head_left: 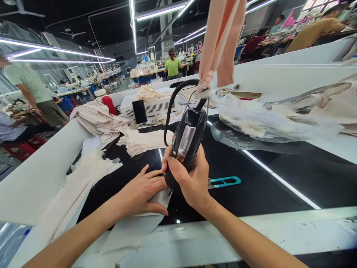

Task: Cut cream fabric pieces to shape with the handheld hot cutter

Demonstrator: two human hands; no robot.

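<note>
right hand (192,182): wrapped tight around the lower body of a black handheld tool (185,143), tip pointed down at the fabric edge.
left hand (142,191): spread flat, fingers together, pressing on a pale fabric piece (139,223) just at 9 o'clock of the tool tip.
fabric piece: lies over the near edge of the table (251,193), partly on the black surface, partly on the white rim.
tool: a black cord loops up from its top; a peach strap (220,44) hangs down to it from 12 o'clock.
snips: teal thread snips (223,181) lie on the table just at 3 o'clock of the right hand, not touched.
plastic bag (267,126): clear, at 1 o'clock, crumpled on the table, with cream fabric pieces inside; how many i cannot tell.
cut stack (143,141): cream pieces piled at 11 o'clock, well apart from the hands.
loose fabric (83,175): long cream panels draped at 9 o'clock over the table's left rim.
white machine (150,106): at 12 o'clock, folded cloth on top, a dark phone leaning against its front.
room: other people sit and stand at tables far behind.
</note>
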